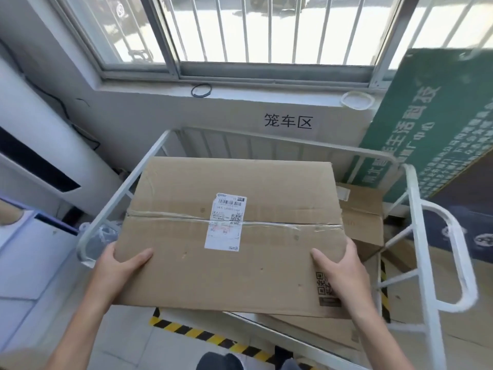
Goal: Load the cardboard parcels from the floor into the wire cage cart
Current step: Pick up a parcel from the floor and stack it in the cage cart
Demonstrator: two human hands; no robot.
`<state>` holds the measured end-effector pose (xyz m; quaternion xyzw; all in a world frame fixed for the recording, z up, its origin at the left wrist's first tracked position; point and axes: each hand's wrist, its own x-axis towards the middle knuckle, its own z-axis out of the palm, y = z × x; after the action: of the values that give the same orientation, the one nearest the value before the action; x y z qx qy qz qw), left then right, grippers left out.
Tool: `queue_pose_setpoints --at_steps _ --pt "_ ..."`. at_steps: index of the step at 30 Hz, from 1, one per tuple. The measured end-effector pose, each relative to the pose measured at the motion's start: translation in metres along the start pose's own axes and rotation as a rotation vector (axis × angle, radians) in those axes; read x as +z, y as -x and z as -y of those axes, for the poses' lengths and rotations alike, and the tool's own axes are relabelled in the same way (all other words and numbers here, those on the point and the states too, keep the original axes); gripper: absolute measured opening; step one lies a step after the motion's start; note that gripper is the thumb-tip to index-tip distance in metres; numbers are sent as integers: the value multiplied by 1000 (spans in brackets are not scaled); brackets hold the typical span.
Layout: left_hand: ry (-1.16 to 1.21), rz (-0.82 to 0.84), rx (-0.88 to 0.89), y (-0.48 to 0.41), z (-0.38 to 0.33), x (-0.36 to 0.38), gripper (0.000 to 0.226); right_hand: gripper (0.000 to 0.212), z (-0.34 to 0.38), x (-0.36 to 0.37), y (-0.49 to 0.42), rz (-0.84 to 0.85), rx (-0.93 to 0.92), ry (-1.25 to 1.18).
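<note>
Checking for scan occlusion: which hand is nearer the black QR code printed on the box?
Right. The right hand grips the box just beside the QR code; the left hand grips the opposite side.

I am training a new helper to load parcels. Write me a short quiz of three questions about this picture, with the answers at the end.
1. True or false: the left hand and the right hand both grip the large box at its near corners.
2. What lies in the cart to the right of the large box? A) bottles B) another cardboard box C) a bucket
3. What is stuck on top of the large box, across the tape seam?

Key: 1 true; 2 B; 3 a white shipping label.
</note>
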<state>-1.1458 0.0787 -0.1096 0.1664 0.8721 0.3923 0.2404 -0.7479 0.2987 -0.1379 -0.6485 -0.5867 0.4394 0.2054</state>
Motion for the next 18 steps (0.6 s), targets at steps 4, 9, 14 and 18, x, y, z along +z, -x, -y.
queue_pose_setpoints --at_steps 4,9,14,18 --pt "-28 39 -56 -65 7 -10 88 66 30 48 -20 -18 23 34" --pt "-63 101 -91 -166 22 -23 93 57 57 126 -28 -43 100 55" --pt "-138 213 -145 -259 42 -11 100 75 61 192 -42 -97 230 63" --pt "-231 283 -151 -326 61 17 99 64 52 234 -67 -96 326 54"
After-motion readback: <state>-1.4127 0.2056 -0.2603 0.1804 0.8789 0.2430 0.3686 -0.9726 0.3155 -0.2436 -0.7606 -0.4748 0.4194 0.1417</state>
